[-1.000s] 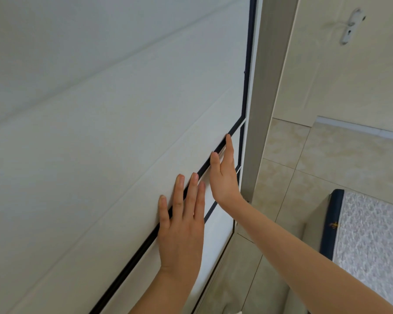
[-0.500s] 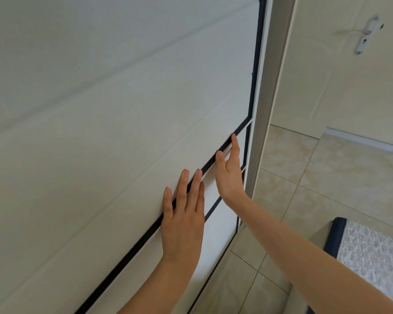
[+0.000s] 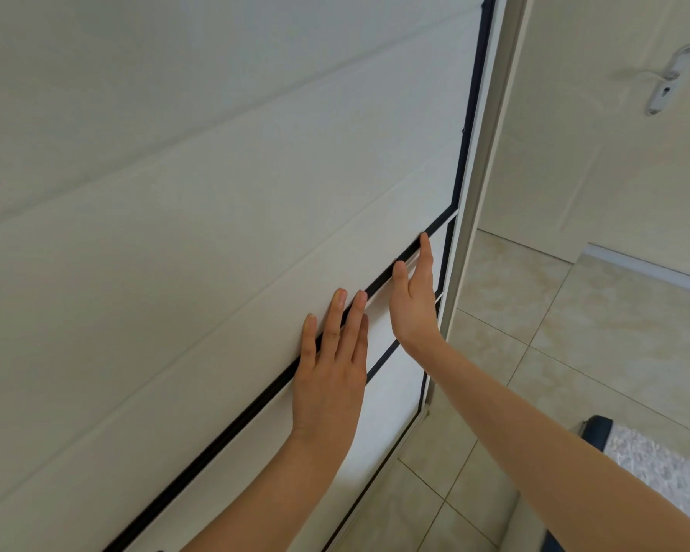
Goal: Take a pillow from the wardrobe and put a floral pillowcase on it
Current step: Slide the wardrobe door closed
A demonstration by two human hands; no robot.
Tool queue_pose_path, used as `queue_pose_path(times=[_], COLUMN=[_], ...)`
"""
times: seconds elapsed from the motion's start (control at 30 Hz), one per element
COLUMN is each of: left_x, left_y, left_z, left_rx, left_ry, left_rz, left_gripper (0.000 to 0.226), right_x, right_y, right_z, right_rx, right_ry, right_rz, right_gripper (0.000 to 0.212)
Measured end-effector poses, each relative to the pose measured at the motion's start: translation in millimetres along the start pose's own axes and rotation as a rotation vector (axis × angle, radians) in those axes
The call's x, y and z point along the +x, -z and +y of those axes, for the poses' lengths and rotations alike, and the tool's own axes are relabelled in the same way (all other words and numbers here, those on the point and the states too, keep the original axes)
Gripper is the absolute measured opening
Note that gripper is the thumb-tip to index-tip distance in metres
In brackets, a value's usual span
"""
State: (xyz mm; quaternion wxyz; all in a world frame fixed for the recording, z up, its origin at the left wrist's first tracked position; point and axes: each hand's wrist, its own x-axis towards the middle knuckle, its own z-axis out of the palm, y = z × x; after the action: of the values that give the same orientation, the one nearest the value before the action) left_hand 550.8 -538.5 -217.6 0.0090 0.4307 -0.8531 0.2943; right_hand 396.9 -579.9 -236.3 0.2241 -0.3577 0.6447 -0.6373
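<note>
The wardrobe's white sliding door (image 3: 216,241), edged with black strips, fills the left and middle of the view and stands closed. My left hand (image 3: 331,368) lies flat on the door panel, fingers spread across a black strip. My right hand (image 3: 413,300) is pressed flat against the door a little further right, near its right edge and the grey frame post (image 3: 490,161). Neither hand holds anything. No pillow or pillowcase is in sight.
Right of the wardrobe is a beige tiled floor (image 3: 574,352). A cream room door with a white lever handle (image 3: 670,79) stands at the upper right. A mattress corner (image 3: 654,468) with a dark blue edge shows at the lower right.
Both hands have stayed flat on the door, keeping the same spot along the black strip. The view has shifted, so the mattress now sits lower and shows less.
</note>
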Motion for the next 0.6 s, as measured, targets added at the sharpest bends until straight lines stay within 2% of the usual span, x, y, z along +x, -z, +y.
queue_pose_path(times=[0.33, 0.6], left_x=[14, 23], left_y=[-2, -2], left_z=[8, 13], left_rx=[0.049, 0.039], left_ry=[-0.042, -0.053], left_rz=[-0.004, -0.012], left_gripper=[0.092, 0.092], right_x=[14, 24], right_y=[10, 30], right_z=[0, -3], right_rx=[-0.064, -0.203], right_ry=[0.014, -0.02], right_rz=[0.006, -0.055], right_gripper=[0.056, 0.056])
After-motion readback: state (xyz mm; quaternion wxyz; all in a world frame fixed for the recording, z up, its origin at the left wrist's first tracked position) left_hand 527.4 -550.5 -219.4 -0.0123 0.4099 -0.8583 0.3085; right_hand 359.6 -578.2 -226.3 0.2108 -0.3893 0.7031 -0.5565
